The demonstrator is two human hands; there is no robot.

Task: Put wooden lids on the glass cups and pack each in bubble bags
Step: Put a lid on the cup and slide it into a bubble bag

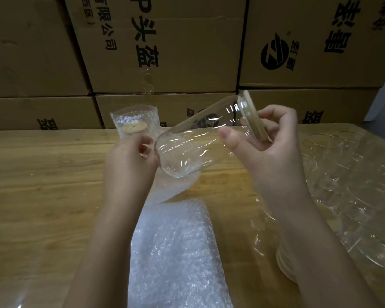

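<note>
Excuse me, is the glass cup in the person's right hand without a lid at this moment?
No, the glass cup gripped by the right hand has a wooden lid seated on its mouth.

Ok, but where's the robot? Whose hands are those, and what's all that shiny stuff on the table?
No robot here: these are a person's two bare hands. The one picture comes from a camera worn on their head, looking down. The right hand holds a glass cup tilted on its side, with a wooden lid already on it. The left hand pinches a bubble bag by the cup's bottom. On the wooden table lie a pile of bubble bags, one packed cup at the back, empty glasses on the right and a stack of lids. Cardboard boxes stand behind.
</note>
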